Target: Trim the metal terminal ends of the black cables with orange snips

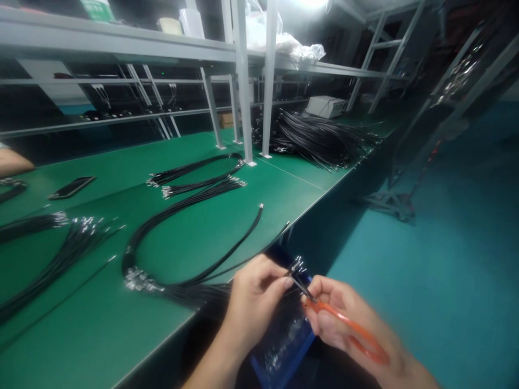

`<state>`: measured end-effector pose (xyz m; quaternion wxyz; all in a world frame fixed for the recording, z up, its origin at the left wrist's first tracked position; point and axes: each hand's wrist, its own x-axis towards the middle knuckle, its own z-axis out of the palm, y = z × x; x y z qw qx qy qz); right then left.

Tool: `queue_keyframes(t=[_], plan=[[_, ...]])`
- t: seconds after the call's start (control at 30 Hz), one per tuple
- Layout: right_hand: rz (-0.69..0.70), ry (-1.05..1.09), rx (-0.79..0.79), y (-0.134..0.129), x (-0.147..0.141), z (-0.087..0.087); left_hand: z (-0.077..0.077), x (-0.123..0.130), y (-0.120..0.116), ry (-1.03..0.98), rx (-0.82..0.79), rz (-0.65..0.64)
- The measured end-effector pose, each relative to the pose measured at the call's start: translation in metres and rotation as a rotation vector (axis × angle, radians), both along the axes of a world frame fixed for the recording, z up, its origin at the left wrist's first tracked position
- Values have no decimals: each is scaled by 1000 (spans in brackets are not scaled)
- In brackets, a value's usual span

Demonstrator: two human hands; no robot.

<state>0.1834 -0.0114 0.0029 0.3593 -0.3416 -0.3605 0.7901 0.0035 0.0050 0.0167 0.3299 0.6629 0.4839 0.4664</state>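
Observation:
My left hand (257,297) pinches black cables near their silvery ends (299,265), just past the table's front edge. In my right hand (338,319) is an orange-handled tool (367,340), probably scissors, its dark blades reaching to the cable ends by my left fingertips. The black cable bundle (150,224) curves over the green table, with a cluster of silvery connectors (140,281) at its bend. Beneath my hands sits a blue bin (300,351) with small clear or silvery bits in it. Whether the blades touch a cable is too blurred to tell.
More cable bundles (60,265) lie at the left, beside a phone (72,187) and another person's arm (14,162). Metal posts (243,86) rise from the green table (284,189). Behind them are a large cable pile (320,138) and a pale box (325,106).

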Motion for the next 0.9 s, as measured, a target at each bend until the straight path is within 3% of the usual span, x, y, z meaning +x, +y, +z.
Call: queue_keyframes(t=[0.63,0.9], plan=[[25,89,36,6,-4,0,-2,-1,-3,54,64,-20],[-8,-319,56,-3,-7,5,-5,0,1,38,33,-8]])
